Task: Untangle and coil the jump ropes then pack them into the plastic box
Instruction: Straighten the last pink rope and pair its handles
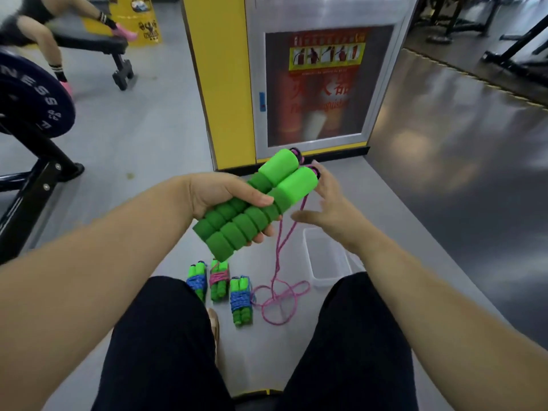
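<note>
My left hand (pixel 225 197) grips two green foam handles (pixel 255 203) side by side, held up in front of me. A pink rope (pixel 280 295) hangs from their far ends down to the floor, where it lies in loose loops. My right hand (pixel 326 203) is just right of the handles with fingers spread, touching the rope near the handle tips. Three coiled jump ropes lie on the floor between my knees: two wrapped in blue (pixel 197 280) (pixel 241 301) and one wrapped in pink (pixel 219 280). A clear plastic box (pixel 326 259) stands on the floor under my right wrist.
A yellow pillar with a fire extinguisher cabinet (pixel 314 84) stands ahead. A barbell plate (pixel 32 96) on a black rack is at left. Another person sits on a bench (pixel 98 40) at the far left. A dark shiny floor (pixel 459 173) lies to the right.
</note>
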Tool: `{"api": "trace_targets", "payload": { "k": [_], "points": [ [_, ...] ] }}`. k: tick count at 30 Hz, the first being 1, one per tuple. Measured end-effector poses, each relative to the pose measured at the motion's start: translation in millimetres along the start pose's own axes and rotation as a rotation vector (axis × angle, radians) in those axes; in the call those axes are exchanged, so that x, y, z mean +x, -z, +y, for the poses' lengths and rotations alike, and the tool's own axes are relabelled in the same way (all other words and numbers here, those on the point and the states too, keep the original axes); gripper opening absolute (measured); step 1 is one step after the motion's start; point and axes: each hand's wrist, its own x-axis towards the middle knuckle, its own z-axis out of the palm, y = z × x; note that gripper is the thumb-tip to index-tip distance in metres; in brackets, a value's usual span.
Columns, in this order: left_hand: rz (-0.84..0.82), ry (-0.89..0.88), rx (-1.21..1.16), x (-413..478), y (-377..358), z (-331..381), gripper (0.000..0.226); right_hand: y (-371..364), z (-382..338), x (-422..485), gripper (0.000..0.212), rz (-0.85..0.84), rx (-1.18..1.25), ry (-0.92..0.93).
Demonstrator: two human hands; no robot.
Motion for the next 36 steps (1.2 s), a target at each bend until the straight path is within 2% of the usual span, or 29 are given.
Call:
{"api": "trace_targets", "payload": {
  "k": [1, 2, 4, 6, 10, 11, 13, 15, 17, 22, 26, 30, 33, 36],
  "points": [
    [-0.014, -0.012, 0.037, -2, -3, 12, 0.084, -1, -14, 7, 0.064, -0.070, 0.017, 0.063],
    [-0.017, -0.028, 0.052, -5, -7, 20, 0.082, -5, -25, 14, 0.045, -0.089, 0.032, 0.095],
    [0.015, -0.084, 0.026, -9, -6, 30, 0.072, -8, -35, 24, 0.010, -0.024, 0.152, 0.050],
    [0.086, -0.146, -0.047, -18, 4, 32, 0.063, 1, -21, 26, 0.023, 0.030, 0.142, -0.074],
    [0.287, -0.203, -0.277, -34, 43, 3, 0.066, 48, 43, 4, 0.027, -0.032, -0.399, -0.288],
    [0.360, -0.190, -0.332, -34, 54, -11, 0.067, 61, 56, -5, 0.027, -0.028, -0.469, -0.351],
    [0.508, -0.123, -0.397, -28, 67, -38, 0.050, 77, 75, -17, 0.025, -0.011, -0.549, -0.452],
    [0.560, -0.059, -0.425, -15, 65, -57, 0.029, 77, 73, -17, 0.025, 0.009, -0.544, -0.503],
    [0.514, -0.051, -0.417, 4, 49, -63, 0.026, 61, 58, -5, 0.025, -0.007, -0.490, -0.499],
    [0.291, -0.273, -0.465, 50, -12, -39, 0.036, 2, -3, 25, 0.028, -0.264, -0.386, -0.372],
    [0.258, -0.287, -0.266, 58, -23, -23, 0.018, 1, -25, 30, 0.034, -0.336, -0.385, -0.314],
    [0.338, -0.197, -0.127, 41, -4, -21, 0.013, 19, -18, 25, 0.024, -0.412, -0.471, -0.305],
    [0.463, -0.216, -0.213, 33, 10, -26, 0.013, 36, 10, 17, 0.025, -0.404, -0.640, -0.359],
    [0.650, -0.254, -0.359, 32, 30, -36, 0.012, 57, 54, 5, 0.026, -0.248, -0.715, -0.473]
  ]
}}
